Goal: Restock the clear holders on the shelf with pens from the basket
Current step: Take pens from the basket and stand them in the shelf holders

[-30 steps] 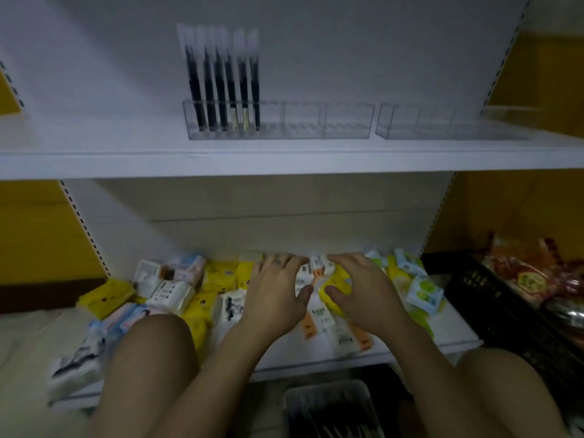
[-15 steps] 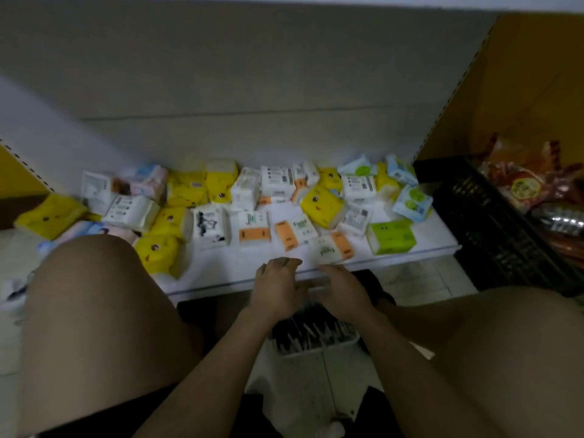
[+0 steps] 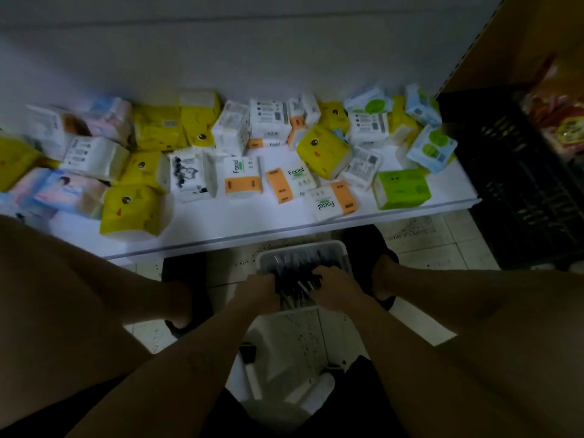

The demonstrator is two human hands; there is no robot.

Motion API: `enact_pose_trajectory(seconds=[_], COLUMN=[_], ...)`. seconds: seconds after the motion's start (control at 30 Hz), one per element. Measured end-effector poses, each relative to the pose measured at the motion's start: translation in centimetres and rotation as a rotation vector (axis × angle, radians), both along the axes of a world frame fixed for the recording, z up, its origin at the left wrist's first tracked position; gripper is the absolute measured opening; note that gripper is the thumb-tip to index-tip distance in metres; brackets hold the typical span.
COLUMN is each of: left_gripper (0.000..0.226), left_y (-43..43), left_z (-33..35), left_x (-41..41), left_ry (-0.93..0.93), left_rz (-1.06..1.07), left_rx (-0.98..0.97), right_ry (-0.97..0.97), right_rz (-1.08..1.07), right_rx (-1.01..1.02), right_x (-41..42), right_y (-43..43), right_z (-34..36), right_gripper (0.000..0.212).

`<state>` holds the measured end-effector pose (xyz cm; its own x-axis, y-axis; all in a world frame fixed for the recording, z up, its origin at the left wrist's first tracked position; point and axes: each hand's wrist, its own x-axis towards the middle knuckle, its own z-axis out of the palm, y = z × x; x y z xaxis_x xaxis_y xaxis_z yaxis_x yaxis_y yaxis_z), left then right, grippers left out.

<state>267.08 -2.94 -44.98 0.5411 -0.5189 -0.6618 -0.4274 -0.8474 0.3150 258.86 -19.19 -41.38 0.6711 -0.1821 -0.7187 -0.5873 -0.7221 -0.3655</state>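
A second earlier both hands had been up on the white lower shelf (image 3: 221,235) among the tissue packs (image 3: 243,175), with the clear holders in sight on the shelf above. Since then they had dropped past the shelf's front edge, and the view had tipped down with them, so the holders were out of frame. The left hand (image 3: 259,290) and right hand (image 3: 335,289) were now side by side inside the pale rectangular plastic basket (image 3: 303,246), which sat on the tiled floor (image 3: 442,245) between the person's feet, just in front of the shelf. That suggested the fetching step had begun, with nothing yet carried upward.

The fingers of both hands were sunk among the slim dark pens (image 3: 297,275). In the dim light I could not tell whether either hand had actually closed around any. The pens lay heaped roughly lengthwise, running front to back in the basket, some with pale tips or wrappers catching the light. Individual pens were hard to separate.
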Motion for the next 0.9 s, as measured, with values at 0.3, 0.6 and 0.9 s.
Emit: enact_pose_trajectory(seconds=[0.3, 0.6, 0.9], left_gripper=[0.040, 0.047, 0.027], left_y=[0.5, 0.4, 0.2], left_z=[-6.0, -8.2, -7.7], left_x=[-2.4, -2.5, -2.6], left_ry=[0.183, 0.222, 0.228], left_rz=[0.141, 0.147, 0.266], left_rx=[0.148, 0.162, 0.069], right_ry=[0.095, 0.248, 0.237], right_rz=[-0.077, -0.115, -0.037], right_rx=[0.028, 0.083, 0.090], right_x=[-0.7, -1.2, -1.9], right_y=[-2.1, -2.9, 0.4], right_z=[-2.3, -6.1, -8.8], right_gripper=[0.034, 0.032, 0.036])
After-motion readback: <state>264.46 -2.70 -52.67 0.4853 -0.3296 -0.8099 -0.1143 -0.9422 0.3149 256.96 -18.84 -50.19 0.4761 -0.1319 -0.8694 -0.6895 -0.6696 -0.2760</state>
